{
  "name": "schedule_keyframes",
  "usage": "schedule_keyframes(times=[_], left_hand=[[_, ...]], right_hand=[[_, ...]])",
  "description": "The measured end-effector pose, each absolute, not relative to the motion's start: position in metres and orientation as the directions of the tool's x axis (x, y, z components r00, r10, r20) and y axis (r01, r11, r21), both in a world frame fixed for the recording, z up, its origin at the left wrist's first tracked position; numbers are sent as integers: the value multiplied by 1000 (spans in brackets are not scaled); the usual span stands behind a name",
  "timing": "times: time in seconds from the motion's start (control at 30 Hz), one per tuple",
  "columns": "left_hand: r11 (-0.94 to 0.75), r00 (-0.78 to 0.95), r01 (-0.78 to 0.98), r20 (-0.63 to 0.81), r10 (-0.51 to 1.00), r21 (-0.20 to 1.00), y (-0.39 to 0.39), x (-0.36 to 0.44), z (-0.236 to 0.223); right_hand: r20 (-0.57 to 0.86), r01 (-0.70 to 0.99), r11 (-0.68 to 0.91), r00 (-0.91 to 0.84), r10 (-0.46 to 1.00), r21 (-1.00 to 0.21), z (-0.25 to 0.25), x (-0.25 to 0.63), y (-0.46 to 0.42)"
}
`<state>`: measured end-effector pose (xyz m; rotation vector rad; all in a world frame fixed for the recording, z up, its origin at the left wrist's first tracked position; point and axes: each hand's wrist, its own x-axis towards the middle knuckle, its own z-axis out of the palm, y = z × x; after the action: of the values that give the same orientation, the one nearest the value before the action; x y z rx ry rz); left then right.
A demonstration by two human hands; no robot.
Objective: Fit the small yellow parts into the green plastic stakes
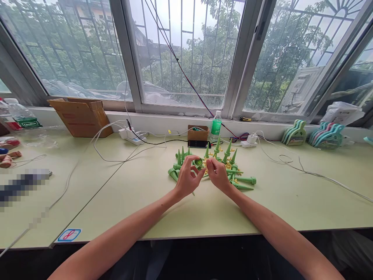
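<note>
My left hand (185,179) is closed around a green plastic plant watering spike (198,161). Its round open end faces up between thumb and forefinger, and a thin green tip shows below the hand. Close beside it, my right hand (218,175) has its fingers pinched together; whatever they may hold is hidden. Around both hands lie several more green spikes (227,152), some upright on their wide ends and others on their sides. Small yellow plastic pieces (229,166) are scattered among them.
Behind the pile stand a green-labelled bottle (216,124), a small cardboard box (198,134) and a dark phone (199,144). White cables (287,159) cross the pale green table (291,210). A larger carton (80,116) stands back left; green hangers (326,135) sit back right.
</note>
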<state>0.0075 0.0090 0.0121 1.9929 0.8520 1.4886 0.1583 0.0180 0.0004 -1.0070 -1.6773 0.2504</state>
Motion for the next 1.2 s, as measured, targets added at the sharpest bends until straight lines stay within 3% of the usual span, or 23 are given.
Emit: schedule_keyframes(times=[0.33,0.6,1.2], left_hand=[[-404,101,-50,407,908,914,17,6,14],[-226,271,-98,245,931,969,19,7,13],[-351,320,41,321,891,935,18,6,9]], right_hand=[[656,450,592,-18,754,-668,-1,159,17],[640,440,601,-75,765,-668,1,159,16],[611,453,569,-63,789,-687,-2,162,20]])
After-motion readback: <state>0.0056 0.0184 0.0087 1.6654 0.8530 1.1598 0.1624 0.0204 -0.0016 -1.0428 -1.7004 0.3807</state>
